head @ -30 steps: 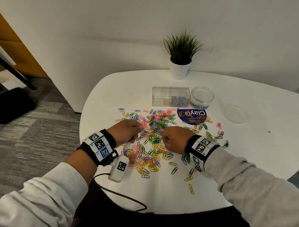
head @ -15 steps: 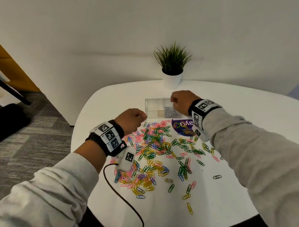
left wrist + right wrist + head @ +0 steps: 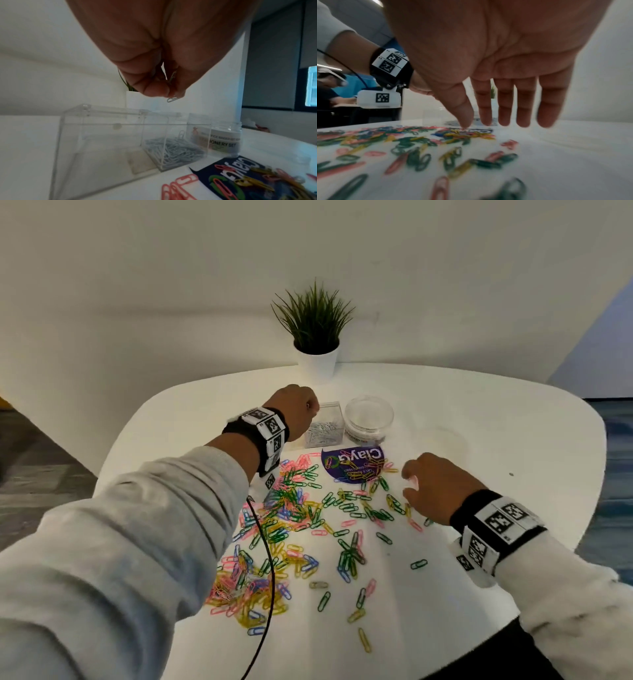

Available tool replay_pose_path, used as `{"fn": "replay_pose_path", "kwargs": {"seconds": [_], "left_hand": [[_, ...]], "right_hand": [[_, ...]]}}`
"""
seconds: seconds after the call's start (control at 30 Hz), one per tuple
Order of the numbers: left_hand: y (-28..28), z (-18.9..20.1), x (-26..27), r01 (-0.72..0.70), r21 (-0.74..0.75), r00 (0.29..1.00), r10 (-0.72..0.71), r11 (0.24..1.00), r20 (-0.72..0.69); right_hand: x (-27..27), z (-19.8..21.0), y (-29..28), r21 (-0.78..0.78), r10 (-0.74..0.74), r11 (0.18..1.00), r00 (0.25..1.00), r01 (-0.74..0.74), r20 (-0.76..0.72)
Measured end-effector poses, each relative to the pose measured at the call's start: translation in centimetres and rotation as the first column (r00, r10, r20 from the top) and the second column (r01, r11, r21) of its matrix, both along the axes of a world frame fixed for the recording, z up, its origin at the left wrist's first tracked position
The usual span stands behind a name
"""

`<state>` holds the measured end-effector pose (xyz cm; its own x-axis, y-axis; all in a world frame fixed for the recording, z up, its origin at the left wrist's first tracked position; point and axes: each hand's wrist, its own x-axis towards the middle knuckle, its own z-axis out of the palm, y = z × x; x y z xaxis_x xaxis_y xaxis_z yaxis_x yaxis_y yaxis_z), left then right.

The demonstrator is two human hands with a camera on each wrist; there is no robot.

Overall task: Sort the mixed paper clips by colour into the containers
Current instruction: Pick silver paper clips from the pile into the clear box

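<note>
My left hand (image 3: 297, 409) hung over the clear divided box (image 3: 130, 136) near the far edge of the tabletop (image 3: 513, 440), thumb and fingertips pinched on a silver clip (image 3: 173, 99), only its lower loop showing below the pinch. My right hand (image 3: 436, 487) hovered low over the right side of the coloured clips (image 3: 294, 529), fingers (image 3: 523, 108) spread and straight, holding nothing. The clips lay scattered across the middle of the tabletop and toward its near edge, pink, green, yellow and blue mixed. Judgement: each clip is very light, stiff wire and smooth-coated, lying flat, so it likely slides before it lifts; best taken by pinching one rounded end between thumb and forefinger, or by dragging it clear of the heap first. Overlapping clips may hook together and come up in chains. The right compartment of the box held a heap of silver clips (image 3: 173, 150); the left compartment looked empty. Just beside the box stood a round clear jar (image 3: 369, 416), open-topped. A purple label (image 3: 352, 462) lay in front of the jar, some clips resting on it. A potted plant (image 3: 315, 337) stood behind the box. A black cable (image 3: 267, 559) trailed across the left part of the heap and could snag clips there.
</note>
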<state>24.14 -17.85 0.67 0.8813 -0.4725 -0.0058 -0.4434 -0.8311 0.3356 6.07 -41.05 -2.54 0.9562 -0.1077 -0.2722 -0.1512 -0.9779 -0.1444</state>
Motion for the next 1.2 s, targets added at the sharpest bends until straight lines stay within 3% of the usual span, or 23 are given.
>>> {"fn": "replay_pose_path", "kwargs": {"seconds": [0.13,0.2,0.37,0.47,0.67,0.83,0.97,1.1,1.2], "left_hand": [[-0.6,0.3,-0.1,0.076,0.076,0.997,-0.073,0.994,-0.04],[-0.2,0.5,-0.2,0.079,0.108,0.997,-0.076,0.991,-0.032],[2.4,0.7,-1.4,0.02,-0.006,0.999,-0.02,1.0,-0.039],[3.9,1.2,-3.7,0.04,-0.001,0.997,-0.04,0.999,-0.058],[9.1,-0.4,-11.7,0.236,0.227,0.967,-0.205,0.945,-0.15],[15.7,-5.0,-16.1,0.225,0.37,0.965,-0.153,0.901,-0.214],[17.8,-6.5,-18.0,0.276,0.255,0.957,-0.241,0.927,-0.162],[18.3,-6.3,-18.0,0.245,0.183,0.966,-0.225,0.952,-0.126],[18.9,-5.8,-17.3,0.182,0.16,0.982,-0.173,0.97,-0.072]], "right_hand": [[-2.1,-0.1,-1.4,-0.052,-0.017,0.999,0.993,0.011,-0.114],[-2.8,-0.1,-0.9,-0.022,0.023,0.999,0.995,-0.025,-0.099],[-3.8,-0.5,2.7,0.053,0.176,0.983,0.984,-0.174,-0.035],[-4.2,-0.9,5.3,0.106,0.268,0.958,0.963,-0.267,0.011],[-4.2,-3.1,10.3,0.136,0.473,0.868,0.879,-0.477,0.058],[-3.6,-3.8,13.3,0.086,0.556,0.821,0.825,-0.564,0.101],[-1.9,-3.5,15.4,0.032,0.578,0.814,0.814,-0.58,0.061],[-0.3,-3.7,16.6,-0.024,0.59,0.806,0.807,-0.591,-0.029],[0.5,-3.8,16.7,-0.048,0.545,0.838,0.834,-0.543,0.088]]}}
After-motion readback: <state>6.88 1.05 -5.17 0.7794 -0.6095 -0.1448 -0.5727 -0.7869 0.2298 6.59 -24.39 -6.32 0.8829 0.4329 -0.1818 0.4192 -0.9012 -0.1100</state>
